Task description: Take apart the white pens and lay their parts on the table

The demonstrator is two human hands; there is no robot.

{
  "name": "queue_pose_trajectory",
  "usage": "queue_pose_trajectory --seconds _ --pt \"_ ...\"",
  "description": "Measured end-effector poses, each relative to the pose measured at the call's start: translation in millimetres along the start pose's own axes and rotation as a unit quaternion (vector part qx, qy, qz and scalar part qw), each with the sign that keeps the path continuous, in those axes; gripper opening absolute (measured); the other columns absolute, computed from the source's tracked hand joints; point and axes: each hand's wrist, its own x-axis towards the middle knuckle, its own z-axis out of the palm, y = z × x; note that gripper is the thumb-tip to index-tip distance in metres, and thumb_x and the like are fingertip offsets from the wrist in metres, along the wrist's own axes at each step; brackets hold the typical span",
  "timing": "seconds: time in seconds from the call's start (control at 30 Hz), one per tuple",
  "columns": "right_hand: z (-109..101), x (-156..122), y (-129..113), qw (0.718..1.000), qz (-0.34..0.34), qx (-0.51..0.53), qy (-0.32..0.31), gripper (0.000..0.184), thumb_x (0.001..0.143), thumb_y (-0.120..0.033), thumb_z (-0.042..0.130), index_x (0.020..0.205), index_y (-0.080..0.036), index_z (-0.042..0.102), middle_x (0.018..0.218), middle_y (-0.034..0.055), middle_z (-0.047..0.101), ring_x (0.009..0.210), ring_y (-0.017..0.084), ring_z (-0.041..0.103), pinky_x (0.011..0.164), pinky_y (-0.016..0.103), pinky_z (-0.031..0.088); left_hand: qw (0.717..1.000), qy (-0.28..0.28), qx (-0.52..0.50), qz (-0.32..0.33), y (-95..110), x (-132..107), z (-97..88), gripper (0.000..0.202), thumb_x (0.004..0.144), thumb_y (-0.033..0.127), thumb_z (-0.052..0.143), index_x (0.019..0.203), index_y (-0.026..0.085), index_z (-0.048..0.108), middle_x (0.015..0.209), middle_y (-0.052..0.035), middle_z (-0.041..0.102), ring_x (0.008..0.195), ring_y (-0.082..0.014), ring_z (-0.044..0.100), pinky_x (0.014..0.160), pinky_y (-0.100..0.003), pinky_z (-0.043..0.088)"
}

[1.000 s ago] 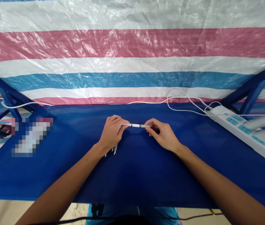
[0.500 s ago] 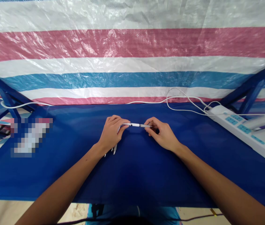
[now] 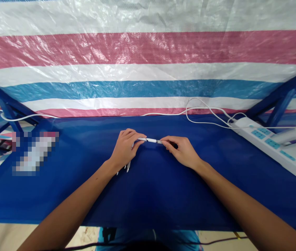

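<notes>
Left hand [image 3: 125, 147] pinched white pen [image 3: 152, 140] at 9 o'clock end, right hand [image 3: 180, 148] pinched 3 o'clock end; more pens [image 3: 128, 167] poked out at left hand's 6 o'clock.

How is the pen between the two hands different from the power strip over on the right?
The pen is slim, while the power strip is far wider and bulkier. The pen is gripped by the left hand and the right hand; the power strip lies unheld on the blue table. The pen has dark bands, whereas the power strip has light-blue socket panels. Both look mainly white.
</notes>
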Motion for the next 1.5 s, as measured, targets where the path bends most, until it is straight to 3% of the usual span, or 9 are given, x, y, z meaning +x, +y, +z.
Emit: queue_pose_trajectory --seconds 0.53,0.93,1.3,1.5 --pt "1.4 -0.9 1.8 1.000 -0.016 0.016 0.009 0.018 0.095 -0.039 0.059 0.094 -0.023 0.065 0.072 0.0005 0.069 0.058 0.015 0.062 0.060 0.028 0.049 1.000 -0.019 0.001 -0.011 1.9 2.6 -4.6 0.037 0.110 0.035 0.041 0.099 0.021 0.074 0.091 -0.0065 0.078 0.095 -0.0245 0.064 0.090 -0.039 0.047" --pt "0.6 -0.6 5.6 1.000 -0.013 0.019 0.019 0.026 0.096 -0.048 0.059 0.096 -0.023 0.065 0.071 0.0003 0.067 0.059 0.015 0.062 0.059 0.028 0.049 1.000 -0.002 0.007 -0.012 -1.5 2.6 -4.7 0.039 0.111 0.035 0.039 0.100 0.021 0.074 0.094 -0.0057 0.079 0.096 -0.0235 0.065 0.091 -0.038 0.046" --pt "-8.0 1.2 6.8 0.999 -0.015 0.010 0.034 0.021 0.094 -0.041 0.061 0.096 -0.022 0.069 0.074 0.0024 0.071 0.060 0.017 0.065 0.062 0.029 0.053 1.000 0.005 0.007 -0.022 -4.0 2.1 -3.2 0.033 0.110 0.034 0.044 0.105 0.021 0.073 0.099 -0.0049 0.080 0.096 -0.0232 0.065 0.091 -0.038 0.047" --pt "-12.1 1.3 6.0 1.000 -0.013 0.004 0.001 0.031 0.098 -0.044 0.057 0.112 -0.021 0.073 0.073 0.0024 0.072 0.060 0.017 0.066 0.064 0.029 0.054 1.000 0.005 0.011 -0.022 -7.0 1.1 -2.1 0.029 0.109 0.033 0.046 0.108 0.021 0.073 0.102 -0.0057 0.080 0.099 -0.0241 0.066 0.092 -0.039 0.048"
